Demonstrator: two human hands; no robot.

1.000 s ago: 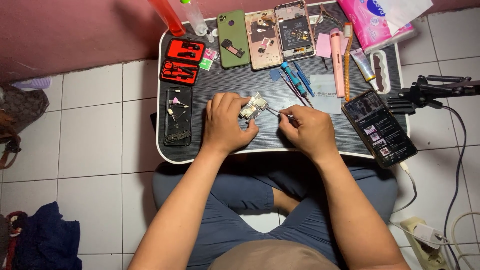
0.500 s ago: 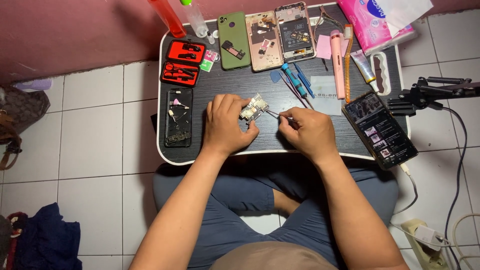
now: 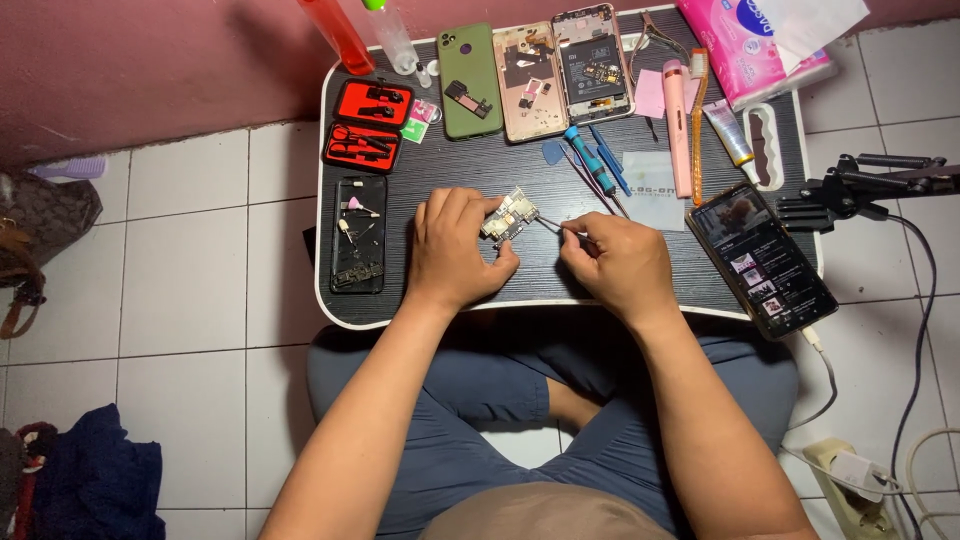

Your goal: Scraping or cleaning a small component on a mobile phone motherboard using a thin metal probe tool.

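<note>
A small phone circuit board [image 3: 511, 215] is pinched in my left hand [image 3: 455, 245], just above the dark lap table [image 3: 440, 165]. My right hand [image 3: 610, 262] grips thin metal tweezers [image 3: 550, 225] whose tip touches the board's right edge. Both hands rest near the table's front edge, close together. Behind them lie blue screwdrivers [image 3: 590, 160], a green phone back cover [image 3: 470, 80] and two opened phone bodies [image 3: 560, 70].
A red tool case [image 3: 365, 125] and a phone frame holding small parts [image 3: 358, 235] lie at the left. A lit phone [image 3: 762, 260] sits at the right on a black clamp arm [image 3: 860, 185]. A pink tissue pack [image 3: 750, 45], tube and power strip [image 3: 850, 480] are nearby.
Both hands stay in nearly the same place on the board; only slight shifts of the tweezers are visible.
</note>
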